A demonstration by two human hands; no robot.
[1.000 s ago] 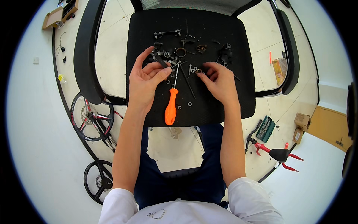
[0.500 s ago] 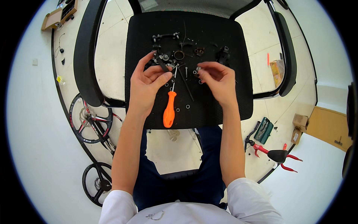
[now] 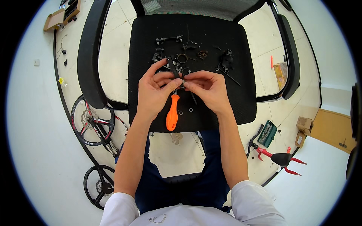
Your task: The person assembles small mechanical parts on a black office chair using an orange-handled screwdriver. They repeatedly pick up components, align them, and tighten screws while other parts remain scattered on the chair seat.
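My left hand (image 3: 152, 90) is closed on a narrow black bar-shaped part (image 3: 172, 67), which tilts up and away from me. Against its near end, my right hand (image 3: 211, 90) pinches a small metal piece (image 3: 183, 85); it looks like a nut, but fingertips cover most of it. Both hands nearly touch above the black chair seat (image 3: 233, 109). Just below them lies a screwdriver (image 3: 172, 115) with an orange handle, its shaft partly hidden by the fingers. Beyond the fingertips are a brownish metal ring (image 3: 182, 58) and several small bolts and black parts.
A black clamp-like part (image 3: 227, 59) and a thin rod (image 3: 232, 79) lie on the seat's right side. Two small washers (image 3: 190, 110) sit near the screwdriver. Armrests (image 3: 90, 56) flank the seat. On the floor are wheels (image 3: 92, 120), a green toolbox (image 3: 267, 133) and a red frame (image 3: 266, 151).
My right hand has moved left with the small metal piece and now meets my left hand at the black part. My left hand has shifted slightly right and nearer.
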